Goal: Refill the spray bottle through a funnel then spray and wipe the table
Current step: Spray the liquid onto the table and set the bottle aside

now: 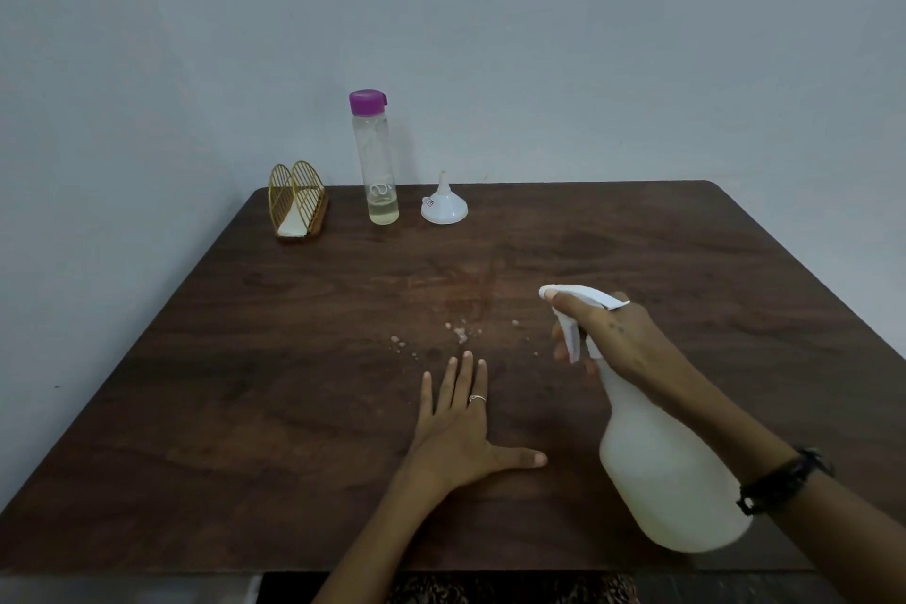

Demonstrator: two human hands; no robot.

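Note:
My right hand (613,338) grips the neck and trigger of a white spray bottle (662,466), held tilted above the dark wooden table (245,407) with its nozzle pointing left. My left hand (461,432) lies flat on the table, fingers straight and spread, just left of the bottle. Small wet droplets and specks (461,333) dot the wood just beyond my left fingertips. At the far edge stand a clear bottle with a purple cap (376,162), holding a little pale liquid, and a white funnel (444,204) resting mouth down.
A gold wire napkin holder (296,204) with a white napkin in it stands at the far left corner. A pale wall runs behind the table and along its left side. The near table edge is right below my forearms.

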